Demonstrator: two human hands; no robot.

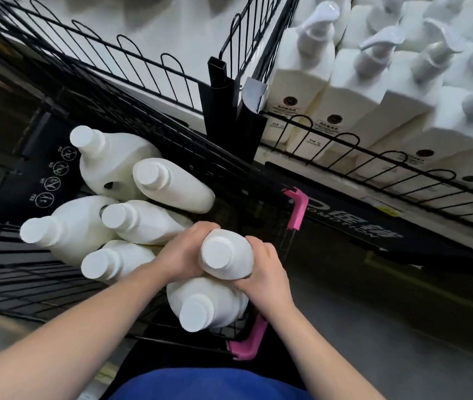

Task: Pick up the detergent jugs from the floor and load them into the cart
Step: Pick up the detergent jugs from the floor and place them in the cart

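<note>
Gripping a white jug at lower centre with left hand and right hand curled round its sides, just above other jugs heaped in the wire cart at centre left, pump bottles shelved upper right.

White jug between left hand and right hand; below, cart of jugs

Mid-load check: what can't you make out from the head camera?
Head view: held jug body, covered by left hand and right hand; only the cap end shows.
Bottom of cart: buried under loaded jugs.
Whether jugs remain on the floor: cart and arms cover most of it.
Shelf bottle labels: too small to read.
</note>
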